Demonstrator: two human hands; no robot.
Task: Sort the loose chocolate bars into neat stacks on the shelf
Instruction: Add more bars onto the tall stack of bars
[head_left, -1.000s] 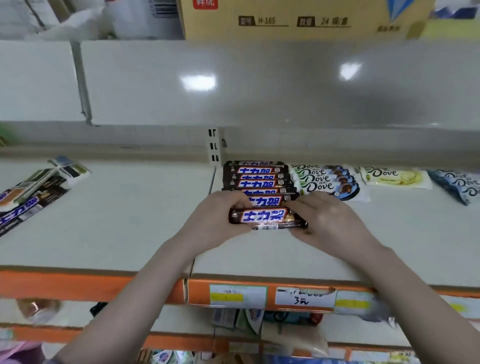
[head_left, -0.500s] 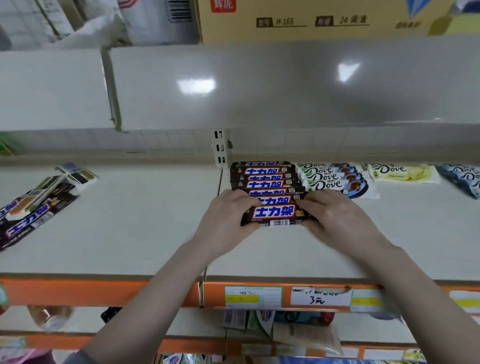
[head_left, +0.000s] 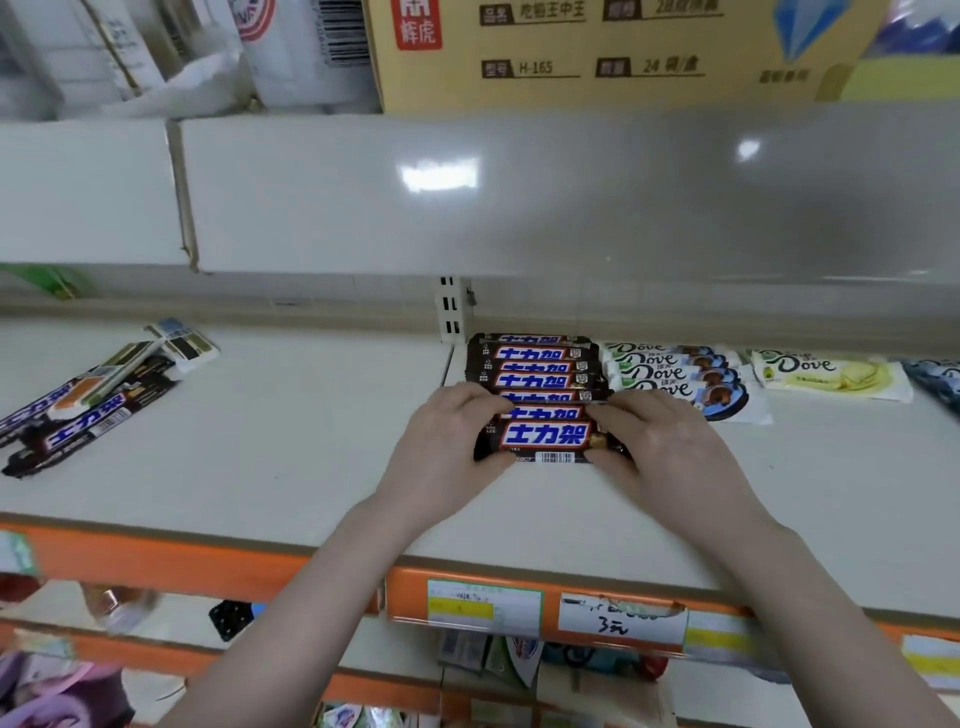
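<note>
A dark brown chocolate bar (head_left: 545, 439) with blue-and-white lettering lies at the front of a row of several like bars (head_left: 532, 366) on the white shelf (head_left: 311, 447). My left hand (head_left: 447, 447) grips its left end and my right hand (head_left: 670, 447) grips its right end, fingers curled over the bars behind it. A loose pile of the same bars (head_left: 83, 410) lies at the shelf's far left, mixed with a white-ended wrapper.
White Dove bars (head_left: 670, 371) overlap just right of the row, then a yellow Dove bar (head_left: 831, 376) and a blue wrapper (head_left: 935, 384) at the right edge. An upper shelf with a cardboard box (head_left: 597, 52) overhangs. An orange shelf lip (head_left: 519, 603) carries price tags.
Both hands have pushed the front bar back against the row, closing the gap. The view has tilted slightly so the shelf sits a little lower and more to the right.
</note>
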